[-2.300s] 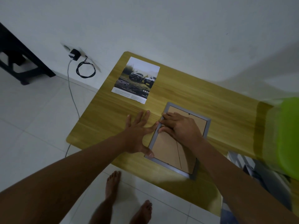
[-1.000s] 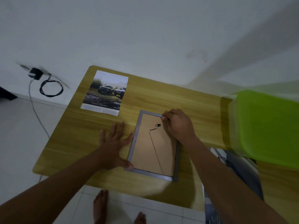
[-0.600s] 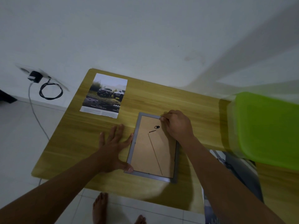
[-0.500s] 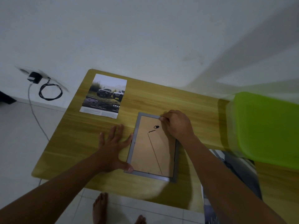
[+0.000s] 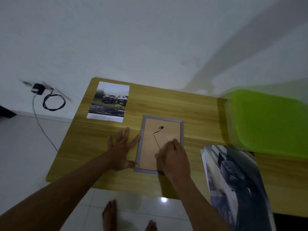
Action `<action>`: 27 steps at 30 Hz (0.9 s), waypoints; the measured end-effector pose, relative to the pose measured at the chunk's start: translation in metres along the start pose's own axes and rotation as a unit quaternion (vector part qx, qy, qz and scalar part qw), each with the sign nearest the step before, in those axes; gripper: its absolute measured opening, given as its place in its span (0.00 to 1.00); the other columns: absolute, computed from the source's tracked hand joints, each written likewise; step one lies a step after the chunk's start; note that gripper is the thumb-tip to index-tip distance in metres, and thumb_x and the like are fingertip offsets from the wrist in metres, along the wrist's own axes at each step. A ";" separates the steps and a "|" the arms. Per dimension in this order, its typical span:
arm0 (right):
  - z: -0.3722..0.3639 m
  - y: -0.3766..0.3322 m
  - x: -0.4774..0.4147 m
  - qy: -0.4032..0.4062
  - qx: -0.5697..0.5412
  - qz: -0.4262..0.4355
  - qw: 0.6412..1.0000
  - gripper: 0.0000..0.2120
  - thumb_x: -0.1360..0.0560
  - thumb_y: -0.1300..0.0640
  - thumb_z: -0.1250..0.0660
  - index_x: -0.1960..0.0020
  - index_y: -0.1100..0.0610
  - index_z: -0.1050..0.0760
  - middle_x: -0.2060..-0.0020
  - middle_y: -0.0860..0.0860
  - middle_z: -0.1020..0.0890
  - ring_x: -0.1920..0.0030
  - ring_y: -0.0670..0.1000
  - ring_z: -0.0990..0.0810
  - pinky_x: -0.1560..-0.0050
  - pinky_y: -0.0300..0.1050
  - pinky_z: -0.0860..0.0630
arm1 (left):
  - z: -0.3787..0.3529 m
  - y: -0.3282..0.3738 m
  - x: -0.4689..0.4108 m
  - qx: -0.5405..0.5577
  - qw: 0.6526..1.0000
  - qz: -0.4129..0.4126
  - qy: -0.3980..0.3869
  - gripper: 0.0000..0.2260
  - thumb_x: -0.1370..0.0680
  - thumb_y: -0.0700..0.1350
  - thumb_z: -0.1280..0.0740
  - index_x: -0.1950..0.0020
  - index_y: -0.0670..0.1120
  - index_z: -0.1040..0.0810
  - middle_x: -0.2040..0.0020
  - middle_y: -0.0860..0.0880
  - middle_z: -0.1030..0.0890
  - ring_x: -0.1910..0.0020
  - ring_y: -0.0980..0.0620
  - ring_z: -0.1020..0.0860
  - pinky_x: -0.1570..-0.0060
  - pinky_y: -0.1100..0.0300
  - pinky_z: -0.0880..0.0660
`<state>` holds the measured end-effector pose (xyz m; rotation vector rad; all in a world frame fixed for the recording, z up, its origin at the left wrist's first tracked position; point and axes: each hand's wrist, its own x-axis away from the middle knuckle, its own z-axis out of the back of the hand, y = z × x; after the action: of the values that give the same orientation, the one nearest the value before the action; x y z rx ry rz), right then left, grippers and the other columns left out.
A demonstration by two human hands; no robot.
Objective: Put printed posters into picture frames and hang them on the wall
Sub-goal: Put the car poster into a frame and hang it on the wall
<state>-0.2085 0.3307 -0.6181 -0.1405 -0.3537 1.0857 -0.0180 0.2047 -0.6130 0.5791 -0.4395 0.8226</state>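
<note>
While the frame point(image 5: 182, 130) lies face down by the table's point(image 5: 166, 104) near edge, mid-span, the step looks like freeing the backing point(image 5: 150, 147). Left hand point(image 5: 120, 152) is flat, fingers splayed wide, braced on the frame's left rim, thumb at its near-left corner. Right hand point(image 5: 175, 157) is curled on the backing by the right rim. It's blurred, so can't tell if it pinches a tab. Advice: brace firmly, turn each tab fully clear, lift the backing evenly. Poster point(image 5: 110, 100) lies flat at the far-left corner.

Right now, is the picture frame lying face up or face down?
Face down. The picture frame lies flat on the table, its brown backing board and hanger facing up.
</note>
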 end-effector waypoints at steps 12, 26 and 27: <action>0.024 -0.015 0.004 -0.002 -0.093 -0.080 0.992 0.19 0.23 0.48 0.34 0.38 0.58 0.32 0.43 0.55 0.25 0.47 0.54 0.22 0.57 0.41 0.32 | -0.003 -0.005 -0.002 -0.005 1.000 -0.006 0.003 0.52 0.35 0.71 0.31 0.26 0.66 0.66 0.26 0.46 0.75 0.28 0.42 0.75 0.34 0.31 0.66; 0.032 -0.012 0.007 -0.010 -0.173 -0.081 0.982 0.25 0.24 0.46 0.32 0.33 0.57 0.33 0.43 0.55 0.23 0.46 0.54 0.23 0.51 0.45 0.26 | -0.005 -0.010 -0.002 0.010 1.000 -0.023 0.014 0.53 0.36 0.71 0.30 0.25 0.65 0.64 0.29 0.47 0.76 0.29 0.41 0.75 0.33 0.30 0.65; 0.033 -0.011 0.008 -0.013 -0.174 -0.081 0.981 0.25 0.24 0.46 0.31 0.33 0.57 0.33 0.42 0.55 0.23 0.46 0.54 0.22 0.52 0.45 0.26 | -0.005 -0.010 -0.002 0.008 1.000 -0.020 0.013 0.53 0.36 0.71 0.30 0.25 0.66 0.65 0.29 0.47 0.77 0.29 0.42 0.75 0.33 0.30 0.65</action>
<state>-0.2075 0.3302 -0.5827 -0.4022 -0.5676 0.8589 -0.0109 0.2012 -0.6207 0.5895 -0.3979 0.7958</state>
